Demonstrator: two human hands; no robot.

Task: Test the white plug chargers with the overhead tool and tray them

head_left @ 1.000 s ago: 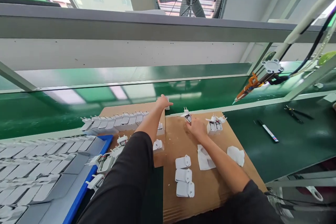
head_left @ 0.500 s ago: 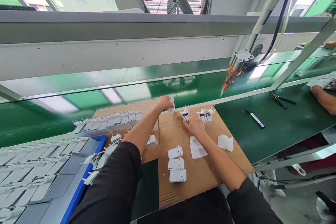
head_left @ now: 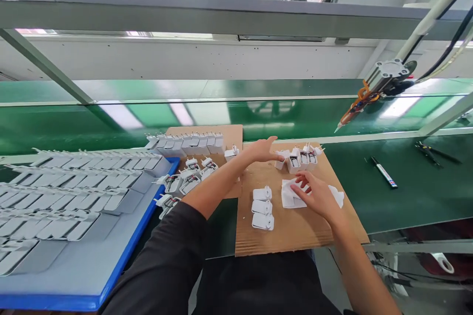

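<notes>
My left hand [head_left: 263, 150] is stretched out, fingers extended, beside a white housing [head_left: 281, 158] at the back of the cardboard [head_left: 254, 241]. I cannot tell whether its fingertips touch that piece. To the right of it stand several open white plug adapters [head_left: 303, 158] with dark parts and wires inside. Below them my right hand [head_left: 314, 194] hovers with bent fingers apart, holding nothing visible, over a crumpled white sheet [head_left: 290, 197]. Another white sheet [head_left: 337, 196] is partly hidden behind this hand. Three white plug adapters [head_left: 262, 206] lie in a column on the cardboard.
On the left, a blue-edged tray [head_left: 121, 261] holds rows of white adapters. More open adapters [head_left: 190, 174] with wires lie beside it, and a row of housings [head_left: 186, 143] stands behind. An orange-tubed dispensing nozzle [head_left: 353, 110] hangs at right, above a marker pen [head_left: 384, 172] and pliers [head_left: 436, 152].
My left hand has moved right to the open adapters and released the white piece it held. My right hand has drawn back from the adapters toward the sheets. The view has shifted left.
</notes>
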